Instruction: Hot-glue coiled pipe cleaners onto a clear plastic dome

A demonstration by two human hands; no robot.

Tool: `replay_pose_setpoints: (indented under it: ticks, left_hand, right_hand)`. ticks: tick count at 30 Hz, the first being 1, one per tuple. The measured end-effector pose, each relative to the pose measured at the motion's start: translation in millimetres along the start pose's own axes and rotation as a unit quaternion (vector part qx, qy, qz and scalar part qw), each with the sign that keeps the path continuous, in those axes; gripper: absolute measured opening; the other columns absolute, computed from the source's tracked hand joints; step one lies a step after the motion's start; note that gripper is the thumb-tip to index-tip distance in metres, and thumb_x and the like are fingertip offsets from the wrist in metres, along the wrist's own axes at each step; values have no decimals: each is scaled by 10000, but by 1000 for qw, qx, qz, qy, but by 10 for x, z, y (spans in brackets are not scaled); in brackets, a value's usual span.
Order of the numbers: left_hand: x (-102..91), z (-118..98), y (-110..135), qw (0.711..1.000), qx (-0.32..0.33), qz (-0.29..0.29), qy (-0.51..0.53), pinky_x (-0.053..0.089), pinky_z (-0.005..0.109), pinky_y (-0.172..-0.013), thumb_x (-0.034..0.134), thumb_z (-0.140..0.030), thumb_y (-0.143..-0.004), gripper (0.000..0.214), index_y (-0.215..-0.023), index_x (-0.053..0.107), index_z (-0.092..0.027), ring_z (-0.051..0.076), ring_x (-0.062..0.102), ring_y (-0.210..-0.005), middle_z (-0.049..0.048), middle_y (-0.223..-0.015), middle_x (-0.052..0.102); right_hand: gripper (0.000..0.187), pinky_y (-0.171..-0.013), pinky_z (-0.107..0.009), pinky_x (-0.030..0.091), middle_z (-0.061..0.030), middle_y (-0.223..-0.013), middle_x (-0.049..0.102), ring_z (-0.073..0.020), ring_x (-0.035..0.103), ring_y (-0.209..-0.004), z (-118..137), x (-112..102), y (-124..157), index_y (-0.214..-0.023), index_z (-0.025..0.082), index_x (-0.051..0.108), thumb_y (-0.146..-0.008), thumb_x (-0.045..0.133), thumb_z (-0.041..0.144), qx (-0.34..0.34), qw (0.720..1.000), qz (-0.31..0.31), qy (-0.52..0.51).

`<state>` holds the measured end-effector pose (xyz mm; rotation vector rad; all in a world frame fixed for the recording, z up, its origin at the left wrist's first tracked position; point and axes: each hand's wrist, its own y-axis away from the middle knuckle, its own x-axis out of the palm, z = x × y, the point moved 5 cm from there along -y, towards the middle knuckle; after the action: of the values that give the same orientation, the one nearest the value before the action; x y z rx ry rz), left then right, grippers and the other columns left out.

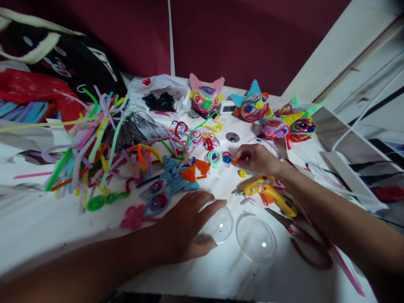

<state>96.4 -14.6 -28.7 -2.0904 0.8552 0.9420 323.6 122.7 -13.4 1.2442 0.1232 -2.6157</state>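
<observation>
1. Nearest us, our left hand is curved in a wide C, thumb well apart from the fingers, around the side of a clear dome. We cannot tell whether it grips the dome or only rests against it.
2. Just right of that hand, a second clear dome lies on the white table, beside the first.
3. Below our right forearm we see scissors with reddish handles, and a yellow glue gun just in front of the right hand, its nozzle pointing left.
4. To the left of our left hand lie a pink flower and eye-shaped pieces; beyond its fingers are light blue pieces and orange pieces.
5. Farther out, our right hand has thumb and fingertips closed on a small orange piece. A yellow coil sits just nearer us, and a blue-centred coil just left of the fingertips.
6. Beyond both hands stand a pink-eared cat head and a blue-eared head, with a white digital clock between them.
</observation>
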Motion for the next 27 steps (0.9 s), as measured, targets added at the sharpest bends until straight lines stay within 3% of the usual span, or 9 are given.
replay_pose_setpoints:
  ticks: [9, 16, 27]
  left_hand:
    - [1, 18, -9, 1000, 7, -1, 10, 362, 440, -1052, 745, -319, -723, 850, -1412, 270, -176, 274, 411, -1232, 138, -1327, 438]
    - [-39, 24, -45, 1000, 1, -6, -14, 380, 463, -1039, 792, -388, -663, 922, -1382, 281, -121, 300, 430, -1216, 173, -1318, 455]
    - [-44, -2, -51, 999, -3, -22, -49, 409, 472, -995, 773, -386, -668, 834, -1326, 347, -100, 314, 474, -1167, 182, -1261, 508]
  right_hand:
    - [322, -611, -301, 496, -34, -717, 677, -152, 604, -632, 47, -18, 95, -799, 166, 676, -629, 728, 434, -4, 995, 26, -99]
    - [244, -643, -294, 512, -31, -780, 700, -156, 630, -681, 399, -5, 479, -844, 177, 701, -712, 702, 383, 0, 988, 67, -140]
    - [177, -646, -233, 504, -17, -834, 704, -120, 633, -726, 695, 298, 982, -913, 194, 680, -812, 657, 338, -3, 965, 163, -207]
